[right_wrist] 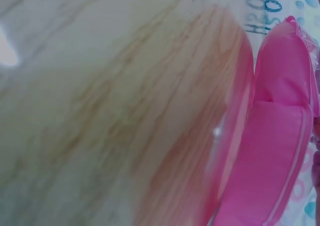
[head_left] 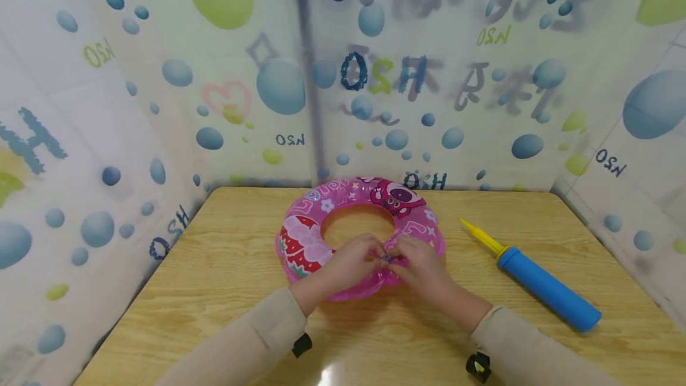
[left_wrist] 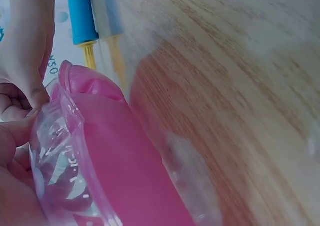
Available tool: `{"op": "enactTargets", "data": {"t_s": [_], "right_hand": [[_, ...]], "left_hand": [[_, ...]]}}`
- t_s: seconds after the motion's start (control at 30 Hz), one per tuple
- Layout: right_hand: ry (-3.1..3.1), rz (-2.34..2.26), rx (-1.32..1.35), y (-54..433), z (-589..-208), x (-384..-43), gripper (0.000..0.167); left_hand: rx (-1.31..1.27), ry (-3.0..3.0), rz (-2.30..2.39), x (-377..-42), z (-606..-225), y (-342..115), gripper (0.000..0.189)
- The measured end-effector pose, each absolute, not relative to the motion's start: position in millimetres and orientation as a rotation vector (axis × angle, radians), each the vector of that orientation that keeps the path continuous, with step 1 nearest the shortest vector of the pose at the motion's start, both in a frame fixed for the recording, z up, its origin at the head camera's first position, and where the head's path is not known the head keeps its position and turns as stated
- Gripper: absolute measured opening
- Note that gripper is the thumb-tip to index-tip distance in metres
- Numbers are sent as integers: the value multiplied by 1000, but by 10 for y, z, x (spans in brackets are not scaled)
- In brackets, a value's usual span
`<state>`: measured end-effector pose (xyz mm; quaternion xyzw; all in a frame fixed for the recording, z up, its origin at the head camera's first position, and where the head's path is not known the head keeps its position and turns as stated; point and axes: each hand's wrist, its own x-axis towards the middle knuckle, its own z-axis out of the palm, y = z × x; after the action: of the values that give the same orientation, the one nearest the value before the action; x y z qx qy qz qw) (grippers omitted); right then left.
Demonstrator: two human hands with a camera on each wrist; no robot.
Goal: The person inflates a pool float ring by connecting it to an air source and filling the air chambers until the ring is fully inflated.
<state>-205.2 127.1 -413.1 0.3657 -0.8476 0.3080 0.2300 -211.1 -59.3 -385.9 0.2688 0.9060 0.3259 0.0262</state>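
Observation:
A pink inflatable swim ring (head_left: 305,240), printed with strawberries, flowers and a cartoon bear, lies on the wooden table. Both hands meet at its near side. With curled fingers and thumb, my left hand (head_left: 343,267) pinches the ring's upper surface there. My right hand (head_left: 426,270) pinches the same spot from the other side, fingertips almost meeting the left ones. A small pale piece shows between them, mostly hidden by the fingers. Seen from the left wrist, the fingertips are at the clear plastic top (left_wrist: 62,161) above the pink side wall, which is creased near its seam.
To the right lies a blue hand pump (head_left: 549,288) with a yellow nozzle (head_left: 479,236) pointing away to the back left. A curtain (head_left: 343,124) printed with bubbles and letters hangs behind the table (head_left: 214,267) and along both sides.

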Motion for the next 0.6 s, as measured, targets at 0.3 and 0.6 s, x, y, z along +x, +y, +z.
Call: {"op": "enactTargets", "data": {"t_s": [0.3, 0.6], "right_hand": [[-2192, 783, 1085, 1334, -4169, -2137, 26], [-2493, 765, 865, 1469, -4088, -2165, 26]], "left_hand": [[812, 2783, 1014, -2123, -3831, -631, 22], [739, 2816, 1060, -2039, -3764, -912, 34]]}}
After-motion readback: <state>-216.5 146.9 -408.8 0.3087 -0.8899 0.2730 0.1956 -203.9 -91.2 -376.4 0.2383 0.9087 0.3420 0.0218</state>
